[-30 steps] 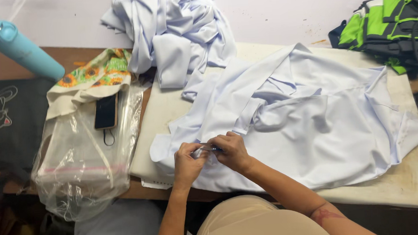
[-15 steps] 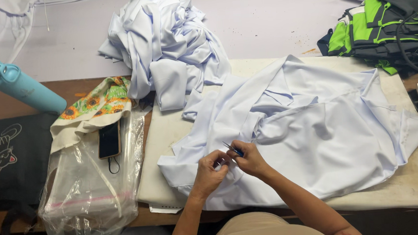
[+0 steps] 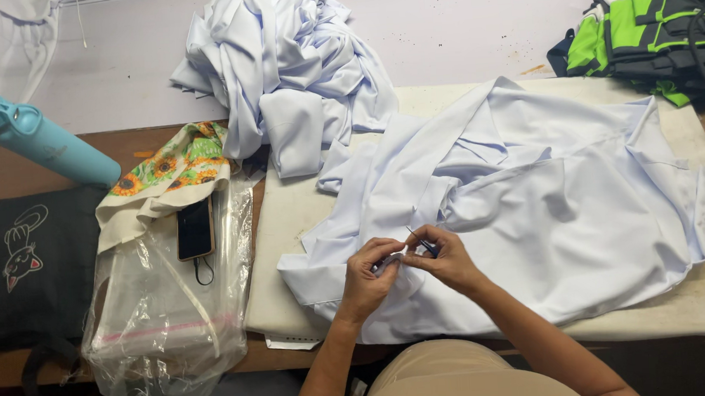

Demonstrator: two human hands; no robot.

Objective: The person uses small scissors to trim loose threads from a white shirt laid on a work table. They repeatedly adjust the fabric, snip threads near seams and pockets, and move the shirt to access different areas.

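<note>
A pale blue shirt (image 3: 551, 201) lies spread over the padded board (image 3: 280, 228) in front of me. My left hand (image 3: 370, 275) pinches a fold of the shirt near its lower left edge. Touching it, my right hand (image 3: 448, 257) grips a small dark thin tool (image 3: 418, 238) whose tip pokes up between my fingers, at the same spot of cloth. Both hands meet over the shirt's hem area.
A heap of pale blue garments (image 3: 286, 70) sits behind the board. To the left lie a clear plastic bag (image 3: 162, 319), a phone (image 3: 194, 230), a sunflower cloth (image 3: 161, 174), a teal bottle (image 3: 34, 137) and a black bag (image 3: 18, 263). Green-and-dark clothes (image 3: 647, 28) are stacked at the back right.
The view has shifted slightly, so the table sits lower in frame. My hands stay together on the same part of the shirt, with small finger movements and the tool tip now showing.
</note>
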